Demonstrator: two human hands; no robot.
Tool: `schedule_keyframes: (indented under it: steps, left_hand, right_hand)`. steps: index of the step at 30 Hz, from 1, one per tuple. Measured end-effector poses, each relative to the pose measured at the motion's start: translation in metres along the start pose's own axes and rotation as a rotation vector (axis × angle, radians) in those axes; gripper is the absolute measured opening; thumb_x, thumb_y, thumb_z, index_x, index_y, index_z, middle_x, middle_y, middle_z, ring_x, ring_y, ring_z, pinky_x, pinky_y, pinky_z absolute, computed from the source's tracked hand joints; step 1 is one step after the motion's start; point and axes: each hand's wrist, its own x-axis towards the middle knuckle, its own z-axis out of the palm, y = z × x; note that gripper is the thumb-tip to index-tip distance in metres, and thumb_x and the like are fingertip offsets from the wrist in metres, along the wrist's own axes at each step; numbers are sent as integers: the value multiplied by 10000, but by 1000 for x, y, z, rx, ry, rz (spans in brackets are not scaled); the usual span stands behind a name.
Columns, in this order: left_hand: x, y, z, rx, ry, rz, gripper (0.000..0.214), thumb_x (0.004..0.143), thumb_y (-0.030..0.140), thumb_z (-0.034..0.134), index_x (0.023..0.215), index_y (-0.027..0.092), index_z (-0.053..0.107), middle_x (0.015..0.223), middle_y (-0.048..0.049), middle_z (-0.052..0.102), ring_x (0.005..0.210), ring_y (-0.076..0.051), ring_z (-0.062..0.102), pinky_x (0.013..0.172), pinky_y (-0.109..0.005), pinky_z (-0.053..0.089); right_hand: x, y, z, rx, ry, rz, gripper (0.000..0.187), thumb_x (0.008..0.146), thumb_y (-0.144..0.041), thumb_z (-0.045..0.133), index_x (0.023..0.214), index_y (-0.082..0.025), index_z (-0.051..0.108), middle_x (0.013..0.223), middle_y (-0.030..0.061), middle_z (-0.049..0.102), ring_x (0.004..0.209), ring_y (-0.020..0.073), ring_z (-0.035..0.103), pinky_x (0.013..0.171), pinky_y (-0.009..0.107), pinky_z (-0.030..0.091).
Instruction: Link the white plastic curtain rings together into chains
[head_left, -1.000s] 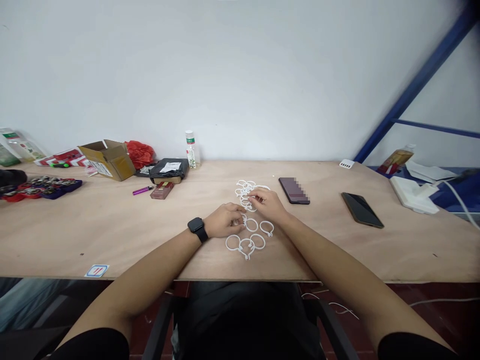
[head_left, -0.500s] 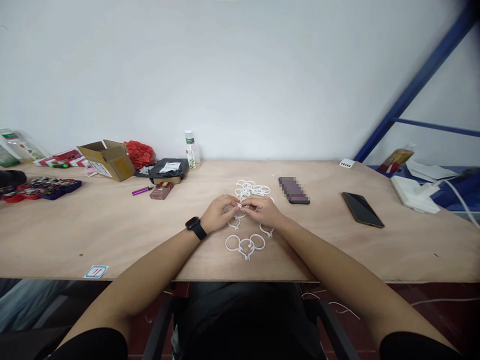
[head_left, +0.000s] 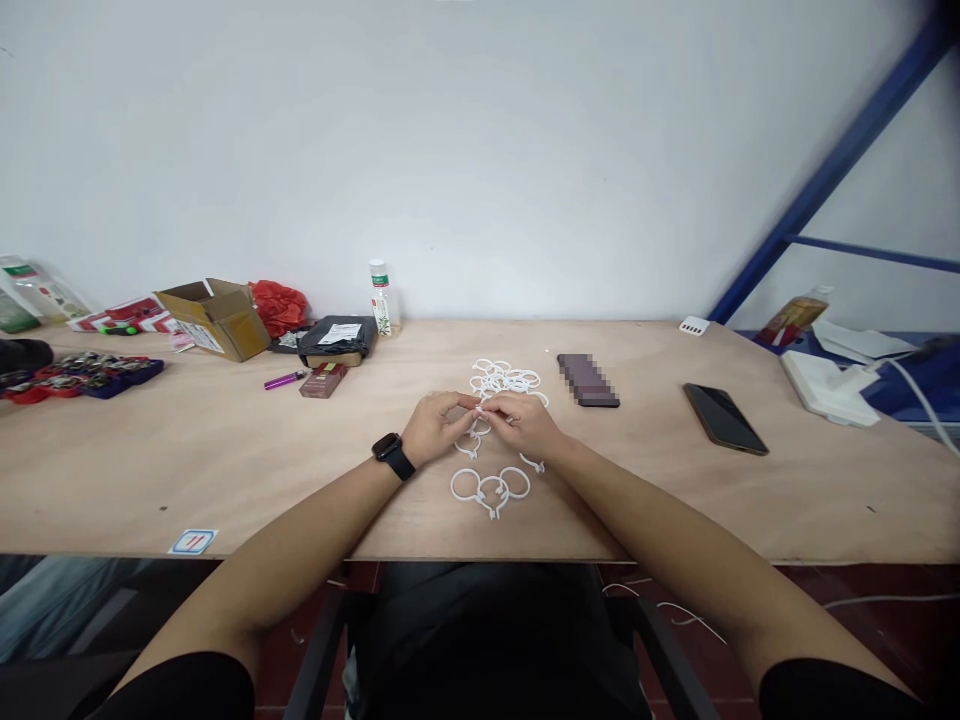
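Observation:
My left hand, with a black watch on the wrist, and my right hand meet over the middle of the wooden table. Both pinch one white plastic ring between their fingertips. A loose pile of the same white rings lies just behind my hands. Three linked rings lie flat in front of them, with more partly hidden under my hands.
A dark phone and a black phone lie to the right. Back left are a cardboard box, a black pouch, a small bottle, a purple lighter and a red pack. A blue metal frame stands at right.
My right hand came back from the ring pile and my left hand lifted from the table. Both now pinch a ring together. Between the last two frames they hardly moved.

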Motion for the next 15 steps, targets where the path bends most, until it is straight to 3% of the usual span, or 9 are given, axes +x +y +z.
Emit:
schedule_keyframes:
  steps: [9,15]
  left_hand:
    - [1,-2,2,87,-50,17,199,917,360,551,912,216,689,1001,-46,743,917,-199,685,917,-378,491]
    - [3,-9,0,146,50,73,232,909,319,558,1095,224,658,1142,-64,688,1082,-207,617,977,-384,461]
  right_hand:
    - [-2,1,5,-20,39,6,159,911,-229,540,921,-220,698,827,50,728,748,170,667,696,294,509]
    - [1,12,-5,-120,124,12,172,921,-226,528,956,-224,697,898,57,741,834,191,680,774,321,516]
